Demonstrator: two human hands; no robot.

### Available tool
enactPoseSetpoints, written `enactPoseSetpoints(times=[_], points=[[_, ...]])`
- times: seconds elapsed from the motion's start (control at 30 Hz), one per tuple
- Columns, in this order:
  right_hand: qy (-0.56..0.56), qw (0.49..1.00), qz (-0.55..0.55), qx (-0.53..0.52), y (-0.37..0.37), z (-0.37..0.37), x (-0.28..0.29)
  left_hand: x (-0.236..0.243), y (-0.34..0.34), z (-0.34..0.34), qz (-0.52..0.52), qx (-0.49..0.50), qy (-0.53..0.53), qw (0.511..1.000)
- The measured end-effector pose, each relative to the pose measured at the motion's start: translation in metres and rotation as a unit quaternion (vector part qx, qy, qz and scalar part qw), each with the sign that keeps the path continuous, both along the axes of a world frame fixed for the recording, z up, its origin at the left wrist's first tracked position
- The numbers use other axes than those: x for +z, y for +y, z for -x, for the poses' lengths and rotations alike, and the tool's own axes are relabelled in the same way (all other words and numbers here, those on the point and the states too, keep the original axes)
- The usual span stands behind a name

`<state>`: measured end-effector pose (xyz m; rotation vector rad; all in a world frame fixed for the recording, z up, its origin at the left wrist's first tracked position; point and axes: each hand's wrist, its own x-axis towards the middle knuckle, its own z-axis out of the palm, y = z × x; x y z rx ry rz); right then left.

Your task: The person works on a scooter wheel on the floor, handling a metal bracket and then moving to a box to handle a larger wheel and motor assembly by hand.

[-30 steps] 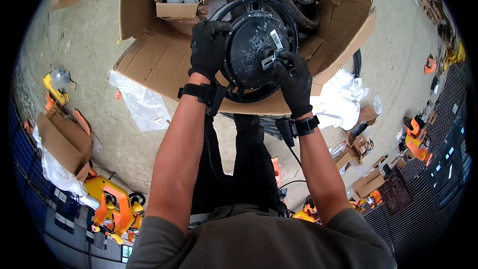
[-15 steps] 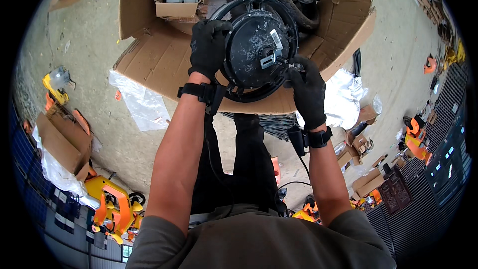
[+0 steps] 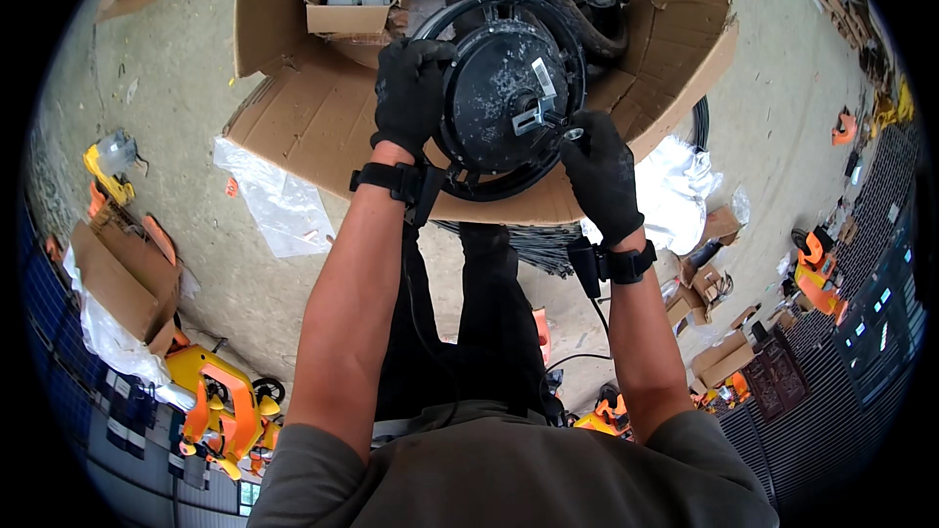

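Note:
A black hub-motor wheel rim (image 3: 504, 88) with no tire leans over the near wall of a large cardboard box. My gloved left hand (image 3: 409, 93) is closed on the rim's left edge. A slotted metal bracket (image 3: 528, 121) sits at the axle in the middle, with a white label (image 3: 544, 78) above it on the hub. Beside the axle end, my gloved right hand (image 3: 602, 171) is closed, pinching a small round metal piece (image 3: 574, 134) that resembles a nut. Its exact kind is too small to tell, and the fingers partly cover it.
The large cardboard box (image 3: 313, 127) also holds tires (image 3: 577, 0) and a smaller carton of parts (image 3: 347, 18). Clear plastic sheet (image 3: 279, 196), white plastic (image 3: 675, 186) and coiled black cable (image 3: 538, 246) lie around it. Orange-yellow scooter bodies (image 3: 220, 406) stand at lower left.
My right hand has shifted and turned slightly beside the axle, and the small metal piece now shows its round end. The left hand and the wheel rim stay in place.

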<state>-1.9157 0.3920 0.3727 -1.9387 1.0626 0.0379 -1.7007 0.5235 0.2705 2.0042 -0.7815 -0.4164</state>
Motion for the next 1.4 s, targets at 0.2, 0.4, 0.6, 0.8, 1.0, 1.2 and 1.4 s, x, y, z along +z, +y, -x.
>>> enactPoseSetpoints(times=[0.2,0.4,0.6,0.8,1.0,1.2,1.4], points=[[-0.034,0.997,0.058,0.034,-0.001,-0.013,0.006,-0.004,0.0,-0.001,-0.002,0.0,-0.008,1.0],[-0.033,0.997,-0.028,-0.067,0.006,-0.018,0.011,-0.006,0.0,-0.001,0.006,0.001,0.004,1.0],[-0.056,0.995,0.078,0.033,0.002,-0.015,0.005,-0.003,0.0,0.0,0.009,0.007,0.003,1.0],[-0.069,0.993,0.092,0.041,0.001,-0.015,0.004,-0.004,-0.001,0.0,0.022,0.013,0.019,0.999],[-0.046,0.994,0.093,0.039,0.003,-0.014,0.004,-0.001,0.0,0.0,-0.007,0.01,0.016,1.0],[-0.056,0.994,0.096,0.016,0.007,-0.013,0.001,-0.004,-0.001,0.001,0.016,0.021,0.03,0.999],[-0.055,0.992,0.11,0.021,0.008,-0.011,0.0,-0.004,0.001,0.0,-0.001,0.008,0.005,1.0]])
